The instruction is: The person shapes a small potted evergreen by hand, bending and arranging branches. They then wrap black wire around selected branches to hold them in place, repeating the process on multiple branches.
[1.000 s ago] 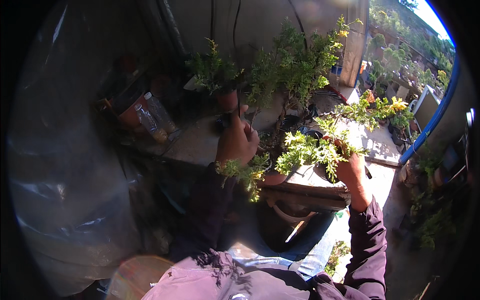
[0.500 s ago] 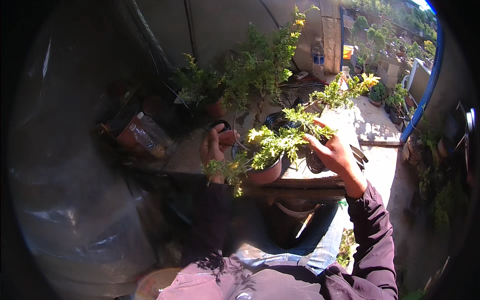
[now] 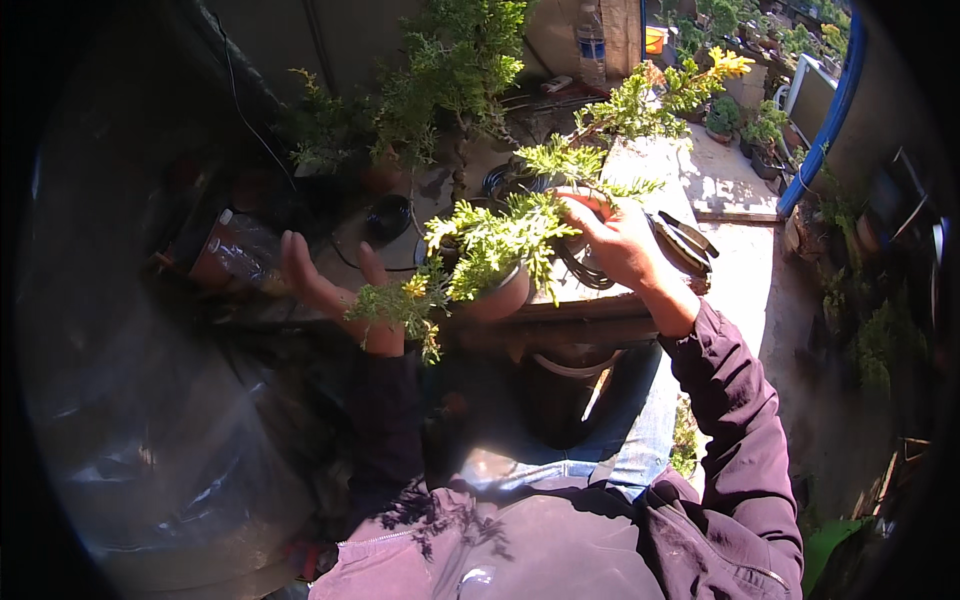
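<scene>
A small potted conifer (image 3: 500, 240) with bright green, scaly foliage stands at the near edge of the workbench, its reddish pot (image 3: 505, 297) partly hidden by leaves. My right hand (image 3: 625, 245) is closed with thumb and fingers around one of its branches on the right side; the exact grip is partly covered by foliage. To the left of the plant, my left hand (image 3: 335, 295) is held up with its fingers apart and nothing in it. A low sprig (image 3: 405, 308) hangs in front of its wrist. Coils of dark wire (image 3: 585, 268) lie beside the pot, under my right hand.
Dark-handled pliers or cutters (image 3: 684, 242) lie right of my right hand. A black roll (image 3: 388, 217) sits behind my left hand, near a clear bottle (image 3: 245, 240) lying at the left. Another, taller conifer (image 3: 460, 70) rises behind. An upright bottle (image 3: 591, 45) stands at the back.
My left hand has come away from the plant's stem, moving left and opening. My right hand stays at the branch. The whole view has shifted, so the bench appears farther up and left.
</scene>
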Tool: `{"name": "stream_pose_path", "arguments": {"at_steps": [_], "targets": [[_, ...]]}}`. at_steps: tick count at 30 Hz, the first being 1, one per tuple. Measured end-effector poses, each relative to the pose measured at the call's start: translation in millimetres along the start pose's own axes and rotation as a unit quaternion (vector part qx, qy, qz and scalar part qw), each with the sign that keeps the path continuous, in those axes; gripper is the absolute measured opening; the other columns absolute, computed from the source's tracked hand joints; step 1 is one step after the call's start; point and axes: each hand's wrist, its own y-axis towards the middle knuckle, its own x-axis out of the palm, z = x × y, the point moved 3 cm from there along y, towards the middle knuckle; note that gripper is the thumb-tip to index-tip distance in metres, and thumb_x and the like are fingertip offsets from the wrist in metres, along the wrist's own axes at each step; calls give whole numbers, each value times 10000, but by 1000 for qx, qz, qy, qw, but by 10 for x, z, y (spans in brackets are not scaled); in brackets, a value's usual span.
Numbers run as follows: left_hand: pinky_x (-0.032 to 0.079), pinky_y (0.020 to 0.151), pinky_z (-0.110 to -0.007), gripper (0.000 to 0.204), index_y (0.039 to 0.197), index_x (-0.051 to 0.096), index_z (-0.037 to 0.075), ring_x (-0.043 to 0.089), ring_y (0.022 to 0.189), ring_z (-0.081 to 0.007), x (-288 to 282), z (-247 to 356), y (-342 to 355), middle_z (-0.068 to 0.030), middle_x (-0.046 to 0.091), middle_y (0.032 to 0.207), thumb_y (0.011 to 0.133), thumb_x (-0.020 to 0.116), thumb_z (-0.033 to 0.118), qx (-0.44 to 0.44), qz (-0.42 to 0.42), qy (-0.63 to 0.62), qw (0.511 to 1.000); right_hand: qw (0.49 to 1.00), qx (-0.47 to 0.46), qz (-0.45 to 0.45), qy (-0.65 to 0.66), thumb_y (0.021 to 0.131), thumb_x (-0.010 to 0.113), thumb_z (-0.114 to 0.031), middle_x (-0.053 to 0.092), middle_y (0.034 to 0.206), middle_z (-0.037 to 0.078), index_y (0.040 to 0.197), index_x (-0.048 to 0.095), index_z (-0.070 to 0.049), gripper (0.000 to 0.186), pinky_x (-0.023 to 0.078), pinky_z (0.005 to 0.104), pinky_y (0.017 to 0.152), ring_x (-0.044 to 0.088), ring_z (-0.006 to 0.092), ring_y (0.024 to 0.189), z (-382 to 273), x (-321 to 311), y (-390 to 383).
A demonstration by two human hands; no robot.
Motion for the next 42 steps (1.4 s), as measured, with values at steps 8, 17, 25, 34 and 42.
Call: {"name": "stream_pose_path", "arguments": {"at_steps": [8,17,25,34,42], "targets": [[341,1124,-544,382,1294,628,48,507,1280,-418,95,31,-359,-186,608,1334,973,649,254,189,-355,82,912,996,-12,-36,-84,947,609,-256,749,1050,152,1162,703,1,348,545,321,872,713,200,954,-90,94,21],[278,1166,-585,466,1304,577,19,509,1269,-332,456,-348,-405,-143,579,1315,855,668,105,425,-344,99,832,985,-49,-41,-161,900,656,-301,746,1020,141,1132,735,-77,332,552,345,825,720,277,913,-42,33,116],[439,1008,-451,493,1374,538,82,641,1065,-312,392,-4,-252,-139,663,1170,893,639,113,95,-447,-35,889,965,-104,-73,-228,931,646,-257,760,1000,119,1130,743,-89,278,561,325,813,732,229,891,-134,-33,136],[535,805,-410,690,1364,558,155,631,927,-307,315,265,-252,-92,668,996,733,820,256,-38,-396,-195,896,795,-121,-188,-565,962,622,-325,721,881,102,1086,709,-125,250,530,354,715,681,248,775,-431,-8,-21],[489,709,-423,707,1386,580,176,581,777,-306,195,306,-361,-108,527,852,743,678,-100,-49,-374,-63,924,741,-114,-233,-620,970,621,-308,706,856,94,1084,696,-105,245,509,341,684,653,224,739,-689,143,-152]]}}
